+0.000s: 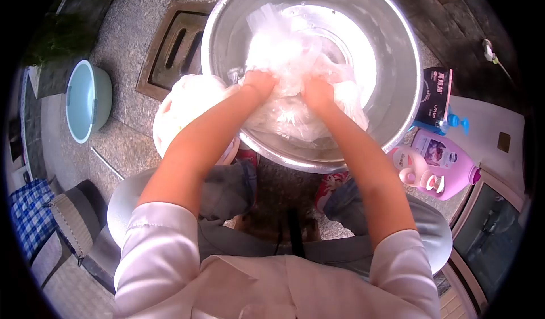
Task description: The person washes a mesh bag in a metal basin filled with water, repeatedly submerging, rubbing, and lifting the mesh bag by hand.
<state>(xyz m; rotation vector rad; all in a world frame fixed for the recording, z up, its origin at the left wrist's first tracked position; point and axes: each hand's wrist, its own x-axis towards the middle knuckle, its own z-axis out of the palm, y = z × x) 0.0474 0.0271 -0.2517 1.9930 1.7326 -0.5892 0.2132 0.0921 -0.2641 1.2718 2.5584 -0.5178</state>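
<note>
A large round metal basin (pixel 392 52) stands in front of me, brightly lit inside. Thin, sheer whitish fabric (pixel 289 114) lies bunched in it, wet and shiny near its front wall. My left hand (pixel 261 83) is closed on the fabric at the left, with its fingertips partly hidden in the folds. A little to the right, my right hand (pixel 318 92) is closed on the same fabric. More pale cloth (pixel 190 106) is heaped left of the basin, partly behind my left forearm.
A light blue tub (pixel 102 100) stands at the left, near a metal drain grate (pixel 164 55). Right of the basin are a pink detergent bottle (pixel 448 166), a black packet (pixel 436 95) and a blue bottle top (pixel 457 121). A blue checked cloth (pixel 31 214) is at the far left.
</note>
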